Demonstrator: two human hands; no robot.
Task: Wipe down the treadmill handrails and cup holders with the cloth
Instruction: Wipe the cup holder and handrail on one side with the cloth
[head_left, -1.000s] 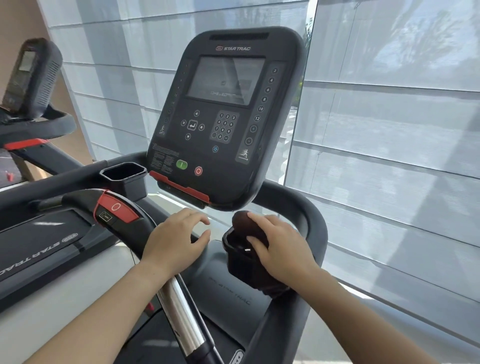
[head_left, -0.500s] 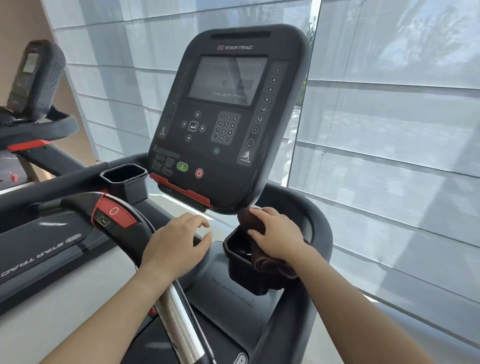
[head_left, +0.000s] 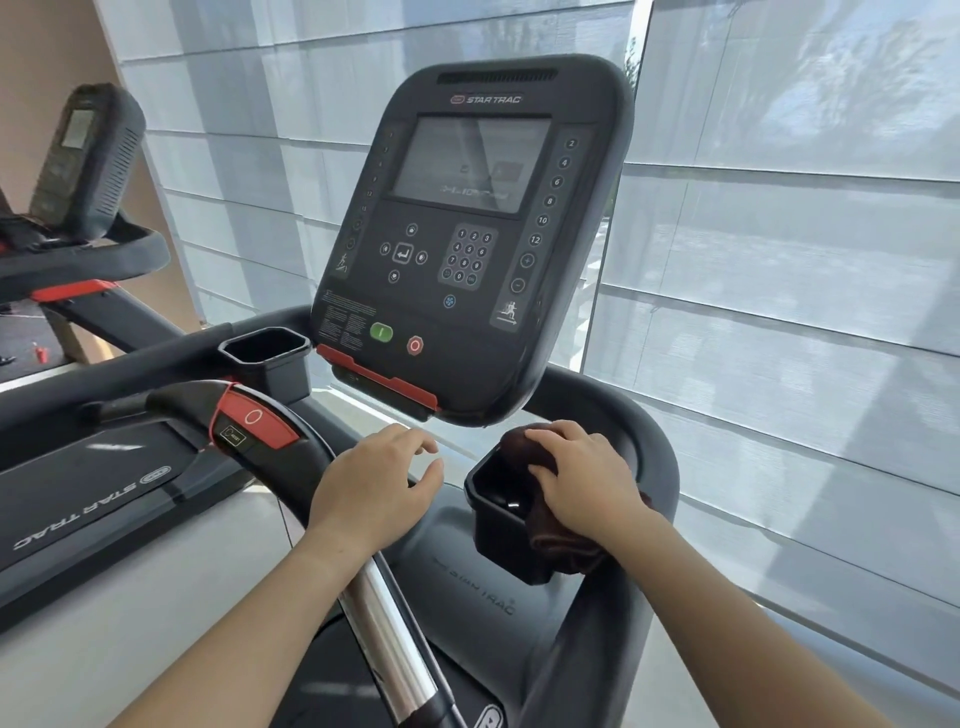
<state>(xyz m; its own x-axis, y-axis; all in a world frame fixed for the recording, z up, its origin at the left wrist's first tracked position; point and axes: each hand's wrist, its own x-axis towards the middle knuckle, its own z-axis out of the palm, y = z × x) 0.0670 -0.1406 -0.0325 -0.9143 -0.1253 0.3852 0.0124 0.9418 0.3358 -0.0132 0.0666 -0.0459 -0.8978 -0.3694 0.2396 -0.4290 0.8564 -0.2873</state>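
My right hand (head_left: 584, 475) presses a dark brown cloth (head_left: 524, 447) onto the rim of the right cup holder (head_left: 501, 525), a black square pocket below the console. Part of the cloth hangs down the holder's right side. My left hand (head_left: 371, 486) rests with fingers spread on the curved centre handrail (head_left: 291, 436), just above its chrome grip section (head_left: 392, 639), holding nothing. The left cup holder (head_left: 265, 353) stands uncovered at the console's lower left. The black outer handrail (head_left: 652, 452) loops around behind the right cup holder.
The treadmill console (head_left: 467, 234) with screen and keypad tilts over both hands. A red stop button (head_left: 254, 418) sits on the centre bar. A second treadmill (head_left: 78, 171) stands at the left. Window blinds (head_left: 779, 260) fill the background.
My right hand with the cloth has slid from the cup holder's front rim toward its back right edge, and the cloth now hangs down the side. My left hand has stayed in place.
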